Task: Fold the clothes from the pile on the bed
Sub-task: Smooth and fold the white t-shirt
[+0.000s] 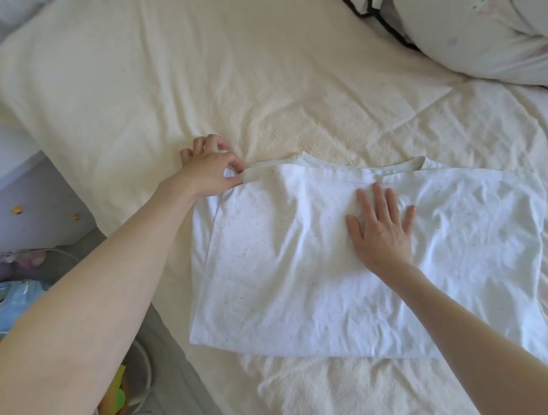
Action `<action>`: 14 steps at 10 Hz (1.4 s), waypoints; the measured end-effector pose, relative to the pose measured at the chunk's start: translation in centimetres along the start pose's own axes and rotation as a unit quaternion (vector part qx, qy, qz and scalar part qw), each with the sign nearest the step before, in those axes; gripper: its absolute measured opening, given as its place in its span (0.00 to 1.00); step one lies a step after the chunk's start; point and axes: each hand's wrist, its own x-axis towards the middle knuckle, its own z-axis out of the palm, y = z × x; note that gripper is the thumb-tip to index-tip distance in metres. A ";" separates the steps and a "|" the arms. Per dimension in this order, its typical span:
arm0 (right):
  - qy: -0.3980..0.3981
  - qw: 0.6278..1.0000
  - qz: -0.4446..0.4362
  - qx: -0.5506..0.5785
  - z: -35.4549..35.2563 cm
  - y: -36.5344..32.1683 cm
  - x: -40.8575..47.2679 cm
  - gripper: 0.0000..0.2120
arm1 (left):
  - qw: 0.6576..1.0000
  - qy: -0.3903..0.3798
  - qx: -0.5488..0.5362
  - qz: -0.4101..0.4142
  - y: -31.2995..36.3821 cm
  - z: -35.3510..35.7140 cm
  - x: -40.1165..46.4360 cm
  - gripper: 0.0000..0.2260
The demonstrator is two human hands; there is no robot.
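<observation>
A white T-shirt with tiny dark specks lies flat on the cream bedspread, partly folded, its collar toward the far side. My left hand pinches the shirt's far left corner between thumb and forefinger. My right hand rests flat on the middle of the shirt just below the collar, fingers straight and spread.
A pale pillow or bundle of bedding with black trim lies at the far right. Off the bed's left edge stand a white drawer unit with gold knobs and a basket with colourful items on the floor.
</observation>
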 end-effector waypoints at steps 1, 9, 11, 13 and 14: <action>-0.010 1.000 -0.003 -0.003 -0.3 0.1 0.0 0.28 | 1.000 -0.006 0.009 0.006 0.4 -0.6 0.2 0.04; 0.007 1.000 0.004 0.015 -0.3 0.3 0.4 0.27 | 0.962 0.118 -0.243 -0.030 -3.5 -3.7 0.1 0.07; 0.008 0.999 -0.009 -0.038 -0.3 0.5 1.1 0.28 | 0.936 0.203 -0.264 -0.112 -3.3 0.7 -1.9 0.24; 0.026 0.998 -0.049 -0.043 0.1 -0.3 0.4 0.28 | 0.908 0.246 -0.277 -0.195 -3.3 4.4 -4.6 0.09; 0.005 0.997 -0.053 -0.055 0.1 -0.3 0.8 0.28 | 0.890 0.295 -0.278 -0.208 -3.0 4.3 -5.1 0.14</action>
